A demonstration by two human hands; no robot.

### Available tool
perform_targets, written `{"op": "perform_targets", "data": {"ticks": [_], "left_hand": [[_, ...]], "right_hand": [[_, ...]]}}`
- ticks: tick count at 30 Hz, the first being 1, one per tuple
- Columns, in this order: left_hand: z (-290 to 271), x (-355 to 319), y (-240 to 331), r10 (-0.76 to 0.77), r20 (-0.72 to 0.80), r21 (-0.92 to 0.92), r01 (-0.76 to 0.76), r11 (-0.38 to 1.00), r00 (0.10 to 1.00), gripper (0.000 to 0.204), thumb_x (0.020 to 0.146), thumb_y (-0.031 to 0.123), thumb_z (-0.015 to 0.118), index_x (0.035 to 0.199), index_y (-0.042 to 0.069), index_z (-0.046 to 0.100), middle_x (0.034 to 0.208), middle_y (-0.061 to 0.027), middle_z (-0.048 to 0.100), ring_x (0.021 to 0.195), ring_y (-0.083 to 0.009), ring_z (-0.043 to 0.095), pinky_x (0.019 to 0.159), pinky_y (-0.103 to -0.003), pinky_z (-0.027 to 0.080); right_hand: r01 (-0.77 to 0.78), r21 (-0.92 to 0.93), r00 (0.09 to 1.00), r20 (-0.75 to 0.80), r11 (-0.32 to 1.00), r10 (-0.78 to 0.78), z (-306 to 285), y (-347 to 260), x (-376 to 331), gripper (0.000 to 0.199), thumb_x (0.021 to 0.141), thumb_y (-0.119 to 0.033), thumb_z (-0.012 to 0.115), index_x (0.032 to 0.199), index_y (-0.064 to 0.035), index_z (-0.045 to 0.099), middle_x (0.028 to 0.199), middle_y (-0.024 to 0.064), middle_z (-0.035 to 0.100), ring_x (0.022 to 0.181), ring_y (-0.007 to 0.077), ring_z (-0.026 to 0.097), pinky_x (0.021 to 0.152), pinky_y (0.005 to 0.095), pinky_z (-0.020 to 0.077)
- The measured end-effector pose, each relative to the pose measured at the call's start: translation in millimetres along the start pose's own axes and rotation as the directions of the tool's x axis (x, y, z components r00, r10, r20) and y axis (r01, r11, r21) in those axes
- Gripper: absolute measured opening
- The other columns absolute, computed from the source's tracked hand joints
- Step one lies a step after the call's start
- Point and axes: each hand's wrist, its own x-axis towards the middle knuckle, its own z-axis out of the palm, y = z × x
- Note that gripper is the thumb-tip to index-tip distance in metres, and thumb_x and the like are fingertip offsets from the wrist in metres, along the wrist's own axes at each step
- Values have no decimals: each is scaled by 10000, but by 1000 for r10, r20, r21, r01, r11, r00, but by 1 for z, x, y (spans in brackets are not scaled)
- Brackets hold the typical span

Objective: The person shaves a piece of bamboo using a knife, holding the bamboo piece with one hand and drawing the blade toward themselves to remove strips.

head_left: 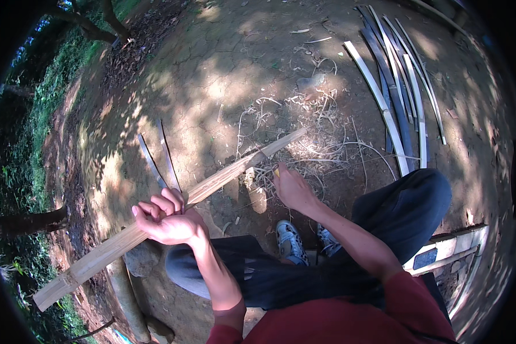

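A long, pale split bamboo strip runs slantwise in front of me, from lower left to the middle. My left hand is curled at the strip's middle and covers part of it; where the fingers press is partly hidden. My right hand is closed just below the strip's far end. A small yellowish end of something shows at its fingers; the rest is hidden, so its kind cannot be told. Two thin dark strips show just beyond my left hand.
Curly bamboo shavings litter the dirt beyond my right hand. Several long bamboo strips lie in a pile at the far right. A grey stone and a log are at lower left. Tree trunks and greenery border the left.
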Motion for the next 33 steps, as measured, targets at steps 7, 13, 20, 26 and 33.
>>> {"op": "perform_targets", "data": {"ticks": [7,13,20,26,33], "left_hand": [[4,-7,3,-42,82,-21,44,999,996,408,946,294,341,590,157,197,446,20,152,382,-101,131,358,-264,132],[-6,4,1,-42,95,-27,45,999,995,411,939,292,358,590,155,191,448,15,151,377,-103,131,366,-261,130],[20,-6,13,-10,24,17,9,1000,1000,407,930,269,377,590,155,186,448,12,142,368,-108,128,385,-271,133],[25,-10,10,38,7,61,-38,997,999,408,923,272,394,590,154,191,452,16,131,354,-97,132,361,-262,123],[29,-6,8,10,29,14,-10,1000,1000,411,921,261,395,586,152,184,459,15,135,363,-98,126,372,-267,122]], "right_hand": [[46,33,997,55,998,-48,-3,-22,-17,291,875,-117,494,1023,129,442,657,275,589,671,449,605,619,502,485],[33,24,991,127,999,-36,-16,-36,-19,323,877,-131,508,1054,133,446,663,269,594,683,434,617,619,499,491],[45,100,997,50,994,-51,-7,-25,-21,267,878,-104,503,993,131,449,587,262,565,602,439,597,558,487,477],[70,116,995,58,991,-77,-16,-29,-22,283,867,-111,528,989,133,450,624,273,571,610,442,591,549,499,456],[163,126,987,-18,979,-162,-15,-37,-18,260,852,-101,548,975,108,455,580,239,566,572,424,590,518,475,464]]}}
